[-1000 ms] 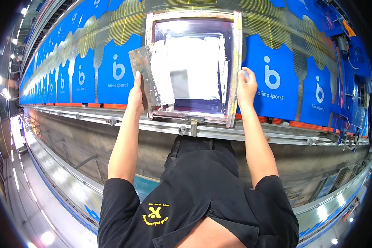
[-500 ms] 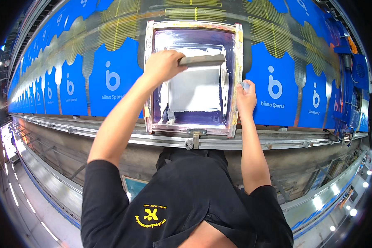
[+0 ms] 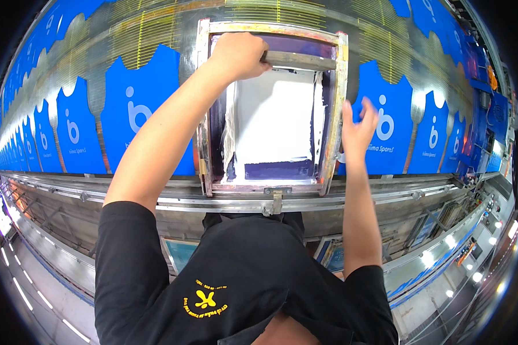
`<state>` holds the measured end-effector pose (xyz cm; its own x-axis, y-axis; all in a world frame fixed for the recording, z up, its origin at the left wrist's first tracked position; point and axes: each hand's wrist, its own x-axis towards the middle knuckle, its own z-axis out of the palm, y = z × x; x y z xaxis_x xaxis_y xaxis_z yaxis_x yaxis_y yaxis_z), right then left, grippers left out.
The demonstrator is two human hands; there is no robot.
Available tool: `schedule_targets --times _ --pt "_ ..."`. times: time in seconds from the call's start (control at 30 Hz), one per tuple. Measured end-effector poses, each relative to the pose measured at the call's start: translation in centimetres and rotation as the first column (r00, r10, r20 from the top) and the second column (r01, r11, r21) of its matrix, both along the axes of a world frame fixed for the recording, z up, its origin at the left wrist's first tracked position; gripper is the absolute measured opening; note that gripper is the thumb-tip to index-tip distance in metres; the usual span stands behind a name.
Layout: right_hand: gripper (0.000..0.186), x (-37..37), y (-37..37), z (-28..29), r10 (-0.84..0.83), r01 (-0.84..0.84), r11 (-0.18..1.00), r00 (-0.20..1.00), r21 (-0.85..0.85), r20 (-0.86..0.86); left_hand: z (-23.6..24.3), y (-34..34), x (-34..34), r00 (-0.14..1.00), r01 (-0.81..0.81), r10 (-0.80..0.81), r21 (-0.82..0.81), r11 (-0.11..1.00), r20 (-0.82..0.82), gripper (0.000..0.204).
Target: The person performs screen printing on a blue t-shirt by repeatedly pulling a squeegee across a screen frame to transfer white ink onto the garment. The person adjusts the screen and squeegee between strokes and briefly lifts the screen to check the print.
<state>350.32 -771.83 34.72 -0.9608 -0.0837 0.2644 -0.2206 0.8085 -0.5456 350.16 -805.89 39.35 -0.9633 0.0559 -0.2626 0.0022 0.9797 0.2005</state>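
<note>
A printing screen [image 3: 338,109] in a paint-stained frame lies over the long table, with white ink [image 3: 276,115] spread across its dark mesh. My left hand [image 3: 240,56] is closed around one end of a squeegee [image 3: 302,60], which lies crosswise near the screen's far edge. My fingers hide the squeegee's left end. Just right of the frame, my right hand [image 3: 361,123] is open and holds nothing, thumb and fingers apart, above a blue fabric piece [image 3: 388,92] with a white print.
More blue printed pieces [image 3: 133,103] lie in rows along the table to both sides. A metal rail [image 3: 230,204] runs along the near edge, with a bracket [image 3: 277,201] at the screen's near side. Blue machinery [image 3: 483,109] stands at the far right.
My left hand has pushed the squeegee farther away, toward the screen's far edge. My right hand has let go of a small pale piece at the frame's right side and opened.
</note>
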Motion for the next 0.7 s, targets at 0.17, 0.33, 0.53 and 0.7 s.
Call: schedule_targets --times 0.17,0.33,0.53,0.7 --pt "0.045 -8.8 -8.6 3.2 0.666 -0.668 0.742 0.744 0.052 0.056 0.1 -0.1 0.2 0.997 -0.049 0.048 -0.019 0.999 -0.053 0.041" --pt "0.039 -7.3 -10.1 1.7 0.638 -0.649 0.728 0.759 0.222 0.128 -1.4 1.0 1.9 0.988 -0.077 0.072 -0.030 0.997 -0.135 0.037" --pt "0.030 5.8 -2.7 1.1 0.688 -0.701 0.693 0.713 0.168 0.134 -2.1 8.0 16.3 0.981 -0.149 0.152 0.035 0.988 -0.121 0.031" --pt "0.039 16.1 2.8 1.1 0.692 -0.699 0.709 0.715 0.093 0.097 -2.4 13.5 27.1 0.973 -0.084 0.107 0.118 0.989 -0.206 0.021"
